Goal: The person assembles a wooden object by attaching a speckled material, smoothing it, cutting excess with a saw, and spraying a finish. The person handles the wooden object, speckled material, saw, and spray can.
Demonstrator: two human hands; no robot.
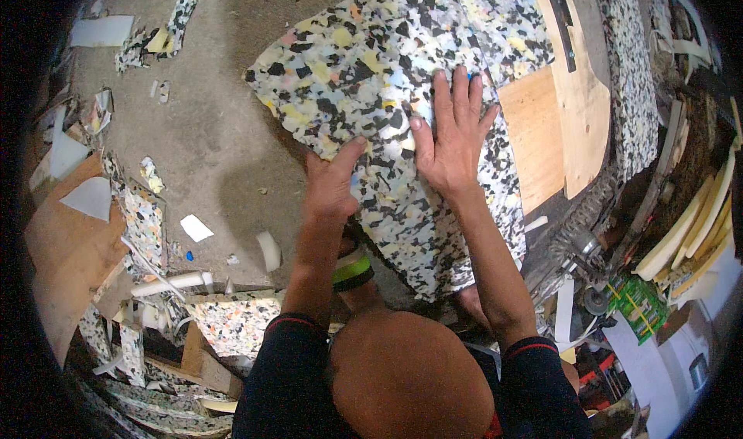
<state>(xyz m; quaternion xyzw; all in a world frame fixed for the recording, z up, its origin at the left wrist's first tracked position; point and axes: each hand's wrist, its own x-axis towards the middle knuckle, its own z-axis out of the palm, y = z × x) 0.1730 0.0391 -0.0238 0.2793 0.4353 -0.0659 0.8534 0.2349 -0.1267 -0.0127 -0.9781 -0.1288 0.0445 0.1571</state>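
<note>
- We see a speckled sheet of bonded chip foam [387, 91], mottled white, black and yellow, in the middle of the view, reaching from the top edge down to just in front of the feet.
- We find the left hand [333, 187] at the sheet's left edge, gripping it: the thumb lies on the upper face, and the fingers are mostly hidden at or under the edge.
- We see the right hand [453, 149] laid on the sheet's upper face, palm down, fingers spread and pointing away from the body; it is not closed on anything.
- Just beside the sheet's right edge we see a plywood panel [534, 137] and, next to it, a longer pale wooden board [588, 122] with a curved outer edge.
- Farther right we make out a long strip of similar speckled foam [631, 75], a stack of curved yellowish strips [689, 230] and a green package [638, 307].
- Below the left hand we see a foot in a sandal with a bright green band [354, 269].
- To the left, on the concrete floor [217, 129], we see a white offcut [268, 251], a flat white scrap [196, 228] and a brown board [73, 238].
- We cannot tell whether the sheet's left edge touches the floor.
</note>
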